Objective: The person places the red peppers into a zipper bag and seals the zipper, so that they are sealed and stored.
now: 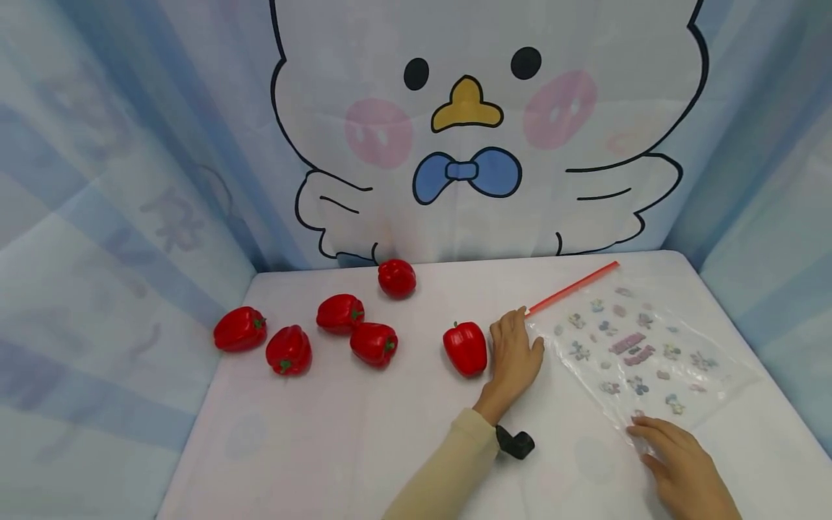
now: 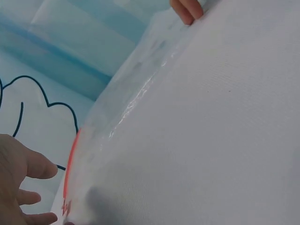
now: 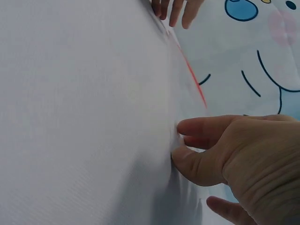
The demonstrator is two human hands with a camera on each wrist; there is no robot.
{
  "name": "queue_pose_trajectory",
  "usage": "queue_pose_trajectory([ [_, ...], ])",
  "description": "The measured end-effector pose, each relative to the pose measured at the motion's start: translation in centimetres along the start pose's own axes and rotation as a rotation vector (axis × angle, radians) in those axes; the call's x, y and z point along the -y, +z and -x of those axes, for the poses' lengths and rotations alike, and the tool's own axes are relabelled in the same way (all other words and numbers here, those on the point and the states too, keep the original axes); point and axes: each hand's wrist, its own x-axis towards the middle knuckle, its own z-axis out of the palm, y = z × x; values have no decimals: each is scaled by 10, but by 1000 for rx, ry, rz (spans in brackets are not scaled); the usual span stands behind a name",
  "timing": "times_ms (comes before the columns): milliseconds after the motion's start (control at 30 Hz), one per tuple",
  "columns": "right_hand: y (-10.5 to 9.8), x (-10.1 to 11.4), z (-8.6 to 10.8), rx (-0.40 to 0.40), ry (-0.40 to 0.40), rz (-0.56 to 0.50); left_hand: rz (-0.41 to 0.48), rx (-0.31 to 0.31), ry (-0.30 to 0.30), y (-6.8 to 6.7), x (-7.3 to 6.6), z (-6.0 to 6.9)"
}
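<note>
Clear printed bag (image 1: 650, 383) lay flat on the right of the white table (image 1: 364, 448), red strip (image 1: 572, 289) along its far-left edge. Left hand (image 1: 513, 357), fingers loosely extended and thumb apart, was at the strip's near end beside one red pepper (image 1: 465, 349), holding nothing; right hand (image 1: 682, 462), thumb and index parted, no grip, was at the bag's near edge. Five more peppers (image 1: 375, 344) lay left.

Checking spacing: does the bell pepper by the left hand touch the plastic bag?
Apart. The head view shows the left hand between bell pepper and plastic bag.
</note>
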Motion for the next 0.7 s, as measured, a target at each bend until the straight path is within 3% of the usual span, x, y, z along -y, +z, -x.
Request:
queue_pose_trajectory([
  [200, -9, -7, 4, 103, 97, -13, -62, -17, -56, 4, -1, -10],
  [467, -17, -21, 1, 124, 141, 34, -119, 3, -35, 5, 1, -8],
  [700, -20, -24, -5, 77, 158, 66, -203, 5, -19, 4, -2, 1],
])
